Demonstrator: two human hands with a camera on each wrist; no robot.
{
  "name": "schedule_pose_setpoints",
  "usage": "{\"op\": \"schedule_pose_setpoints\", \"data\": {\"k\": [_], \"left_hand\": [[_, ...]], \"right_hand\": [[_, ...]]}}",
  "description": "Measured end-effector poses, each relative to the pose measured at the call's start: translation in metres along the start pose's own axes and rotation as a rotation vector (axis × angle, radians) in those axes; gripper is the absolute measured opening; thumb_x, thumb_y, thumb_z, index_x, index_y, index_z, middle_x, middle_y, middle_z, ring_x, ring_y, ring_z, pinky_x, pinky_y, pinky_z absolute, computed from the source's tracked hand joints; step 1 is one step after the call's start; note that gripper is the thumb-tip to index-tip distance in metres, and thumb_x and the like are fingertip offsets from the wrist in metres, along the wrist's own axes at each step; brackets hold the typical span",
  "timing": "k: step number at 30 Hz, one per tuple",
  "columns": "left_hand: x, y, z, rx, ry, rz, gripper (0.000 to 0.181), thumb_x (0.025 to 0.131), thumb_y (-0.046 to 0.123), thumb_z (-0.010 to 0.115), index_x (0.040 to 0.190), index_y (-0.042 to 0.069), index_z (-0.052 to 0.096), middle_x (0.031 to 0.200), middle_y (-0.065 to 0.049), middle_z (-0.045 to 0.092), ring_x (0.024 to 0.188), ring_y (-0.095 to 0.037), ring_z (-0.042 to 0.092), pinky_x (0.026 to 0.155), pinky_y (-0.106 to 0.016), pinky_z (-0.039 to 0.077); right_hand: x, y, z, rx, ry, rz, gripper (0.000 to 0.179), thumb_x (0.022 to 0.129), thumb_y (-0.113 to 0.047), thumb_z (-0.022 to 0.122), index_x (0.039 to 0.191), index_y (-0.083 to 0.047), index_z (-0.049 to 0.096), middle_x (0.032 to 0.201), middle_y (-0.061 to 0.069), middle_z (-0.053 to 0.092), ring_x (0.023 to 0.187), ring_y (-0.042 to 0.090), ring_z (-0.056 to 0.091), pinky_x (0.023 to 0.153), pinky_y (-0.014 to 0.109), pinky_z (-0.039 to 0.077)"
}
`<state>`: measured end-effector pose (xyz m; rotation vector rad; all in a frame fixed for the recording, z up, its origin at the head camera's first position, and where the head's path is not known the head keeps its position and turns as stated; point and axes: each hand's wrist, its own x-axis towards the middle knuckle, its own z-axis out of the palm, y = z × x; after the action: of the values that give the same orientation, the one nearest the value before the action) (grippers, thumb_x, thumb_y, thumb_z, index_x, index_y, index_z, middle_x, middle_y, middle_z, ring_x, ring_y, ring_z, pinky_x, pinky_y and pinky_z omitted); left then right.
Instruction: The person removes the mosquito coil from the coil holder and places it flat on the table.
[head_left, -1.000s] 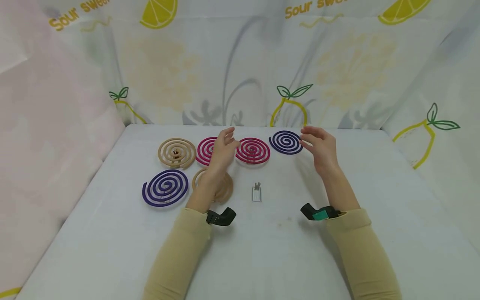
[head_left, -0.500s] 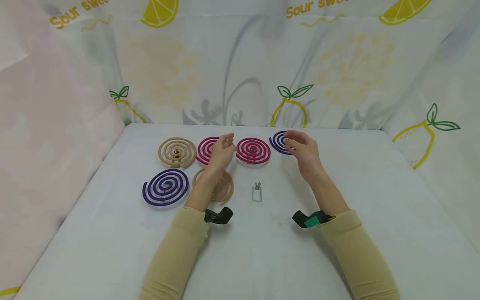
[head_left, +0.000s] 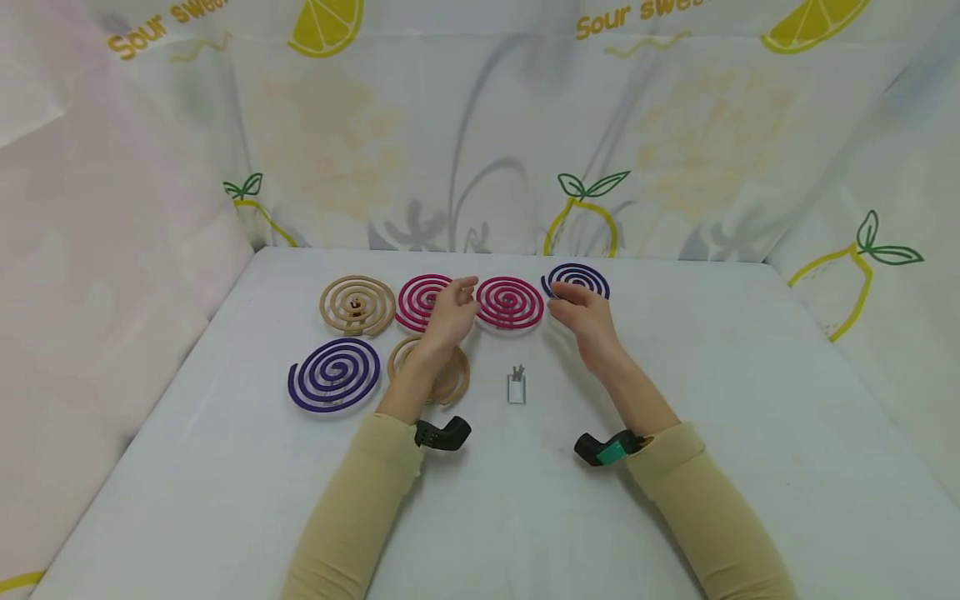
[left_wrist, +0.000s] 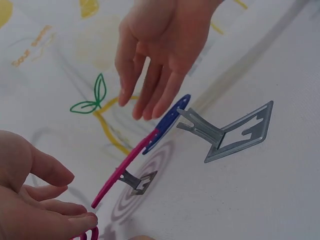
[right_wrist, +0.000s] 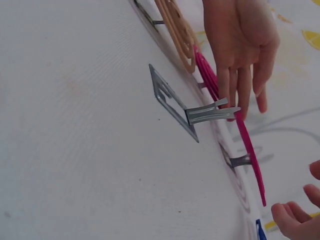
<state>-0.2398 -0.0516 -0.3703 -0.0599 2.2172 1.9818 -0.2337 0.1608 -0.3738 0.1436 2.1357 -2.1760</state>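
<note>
My left hand point(head_left: 452, 318) hovers with relaxed fingers and nothing in them, overlapping the left magenta mosquito coil point(head_left: 415, 302) in the head view. The right magenta mosquito coil point(head_left: 509, 302), on a metal stand point(left_wrist: 131, 181), lies between my hands. My right hand point(head_left: 592, 329), also without anything in it, covers the near part of a dark blue mosquito coil point(head_left: 576, 270) at the back. A bare metal coil stand point(left_wrist: 200, 126) with its prong raised is on the table between my forearms. The right wrist view shows the fingers point(right_wrist: 290, 220) of my right hand loosely bent.
At the left are a tan mosquito coil point(head_left: 335, 293) and another dark blue coil point(head_left: 337, 367), both raised on stands. Behind my left wrist a second tan coil point(head_left: 456, 379) is partly hidden. A patterned cloth point(head_left: 480, 125) hangs along the table's back edge.
My right hand has moved left and nearer to me, from the right side of the back dark blue coil to in front of it. My left hand has lowered slightly.
</note>
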Motion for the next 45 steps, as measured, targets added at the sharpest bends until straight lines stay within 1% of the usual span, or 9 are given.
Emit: {"op": "schedule_pose_setpoints", "data": {"k": [2,6,10,15,18,22,25,34,45], "left_hand": [[0.001,-0.002,0.001,0.016,0.002,0.005,0.052,0.098,-0.001,0.045,0.149,0.003,0.040,0.158,-0.020,0.035,0.149,-0.032,0.030,0.121,-0.040,0.032],[0.001,-0.005,0.004,0.032,-0.003,0.007,0.053,0.097,-0.002,0.046,0.149,0.004,0.040,0.159,-0.022,0.034,0.148,-0.033,0.031,0.119,-0.040,0.035],[-0.001,-0.006,0.006,0.031,-0.004,-0.005,0.055,0.097,-0.003,0.047,0.150,0.005,0.039,0.160,-0.021,0.031,0.147,-0.034,0.033,0.119,-0.040,0.036],[-0.001,-0.007,0.007,0.021,0.004,-0.004,0.055,0.097,-0.004,0.047,0.150,0.003,0.038,0.161,-0.022,0.028,0.146,-0.033,0.034,0.119,-0.038,0.036],[0.000,-0.008,0.007,0.024,0.012,-0.006,0.055,0.096,-0.004,0.047,0.150,0.002,0.038,0.160,-0.022,0.030,0.146,-0.032,0.034,0.119,-0.037,0.036],[0.001,-0.010,0.007,0.027,0.016,-0.018,0.057,0.095,-0.004,0.047,0.151,0.001,0.036,0.159,-0.021,0.033,0.147,-0.030,0.033,0.119,-0.037,0.034],[0.002,-0.011,0.007,0.024,0.012,-0.025,0.060,0.095,-0.004,0.047,0.153,0.000,0.033,0.159,-0.020,0.033,0.147,-0.030,0.033,0.120,-0.037,0.034],[0.002,-0.013,0.007,0.007,0.012,-0.052,0.061,0.096,-0.003,0.049,0.154,0.000,0.031,0.158,-0.019,0.035,0.148,-0.029,0.033,0.119,-0.037,0.035],[0.005,-0.015,0.009,-0.004,0.043,-0.052,0.061,0.095,-0.004,0.050,0.153,-0.001,0.033,0.156,-0.019,0.040,0.146,-0.029,0.037,0.117,-0.036,0.038]], "right_hand": [[0.001,0.004,0.001,-0.008,-0.007,0.012,0.047,0.099,-0.001,0.053,0.145,0.006,0.046,0.149,0.021,0.047,0.120,0.019,0.054,0.107,0.026,0.048],[0.003,0.009,0.003,0.004,-0.004,0.042,0.047,0.098,0.000,0.053,0.143,0.007,0.047,0.147,0.023,0.048,0.106,0.012,0.058,0.099,0.022,0.052],[0.005,0.014,0.005,0.078,-0.021,0.072,0.047,0.098,0.003,0.052,0.144,0.010,0.045,0.147,0.025,0.047,0.104,0.012,0.061,0.105,0.028,0.051],[0.006,0.017,0.006,0.128,-0.067,0.066,0.045,0.099,0.007,0.048,0.144,0.012,0.042,0.147,0.027,0.045,0.103,0.012,0.062,0.112,0.035,0.045],[0.006,0.019,0.006,0.140,-0.079,0.067,0.047,0.099,0.008,0.046,0.145,0.011,0.041,0.147,0.027,0.044,0.108,0.015,0.061,0.111,0.036,0.045],[0.007,0.021,0.006,0.181,-0.095,0.082,0.053,0.099,0.009,0.045,0.151,0.009,0.032,0.152,0.027,0.039,0.128,0.025,0.052,0.111,0.036,0.045],[0.006,0.021,0.006,0.210,-0.102,0.097,0.056,0.100,0.009,0.044,0.153,0.007,0.027,0.154,0.027,0.037,0.134,0.029,0.047,0.111,0.036,0.044],[0.006,0.023,0.006,0.216,-0.106,0.111,0.055,0.101,0.006,0.045,0.153,0.005,0.029,0.152,0.026,0.039,0.110,0.016,0.060,0.107,0.034,0.048],[0.009,0.026,0.004,0.257,-0.102,0.094,0.054,0.100,0.007,0.046,0.152,0.007,0.030,0.151,0.028,0.040,0.101,0.011,0.064,0.098,0.030,0.054]]}}
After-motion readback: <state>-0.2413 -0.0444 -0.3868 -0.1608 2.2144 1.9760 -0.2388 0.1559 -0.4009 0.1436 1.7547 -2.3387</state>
